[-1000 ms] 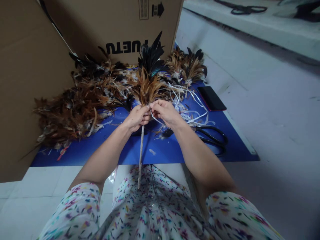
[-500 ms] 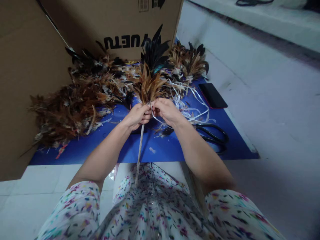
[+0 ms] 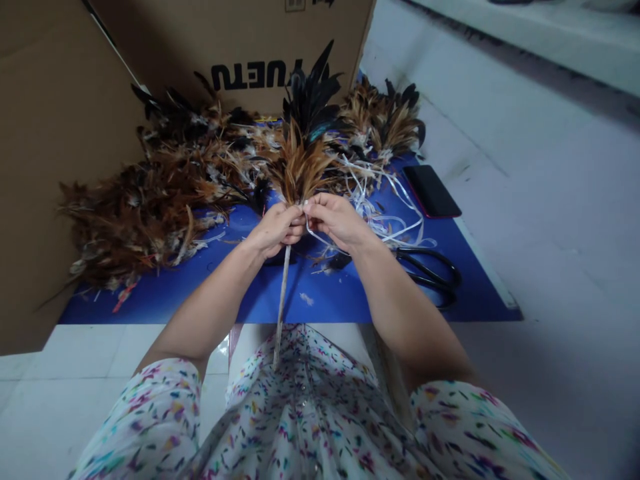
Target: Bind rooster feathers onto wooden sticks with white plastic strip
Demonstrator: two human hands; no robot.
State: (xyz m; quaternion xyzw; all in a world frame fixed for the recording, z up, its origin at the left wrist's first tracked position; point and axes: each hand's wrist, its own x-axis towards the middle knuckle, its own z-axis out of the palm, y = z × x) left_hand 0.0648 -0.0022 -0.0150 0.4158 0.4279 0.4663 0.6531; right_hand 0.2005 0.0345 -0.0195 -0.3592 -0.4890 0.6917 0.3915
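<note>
My left hand [image 3: 278,229] is closed round a feather duster, just below its feathers. Its brown feathers [image 3: 300,163] and longer black ones fan out away from me. A thin pale stick [image 3: 283,300] comes down out of the fist towards my lap. Close beside it, my right hand [image 3: 334,220] pinches a white plastic ribbon [image 3: 317,236] at the base of the feathers. The ribbon trails off under the right hand. Fingers partly hide where ribbon and stick meet.
Loose brown feathers [image 3: 150,213] pile up on the left of the blue table [image 3: 325,303]. Tangled white ribbon [image 3: 387,217], black-handled scissors [image 3: 435,270] and a phone [image 3: 433,191] lie right. Another feather bunch [image 3: 385,123] sits at the back, before a cardboard box [image 3: 190,40] and wall.
The view has shifted slightly. My right fingertips have moved a little at the base of the feathers, still pinching the ribbon; the left hand keeps its hold.
</note>
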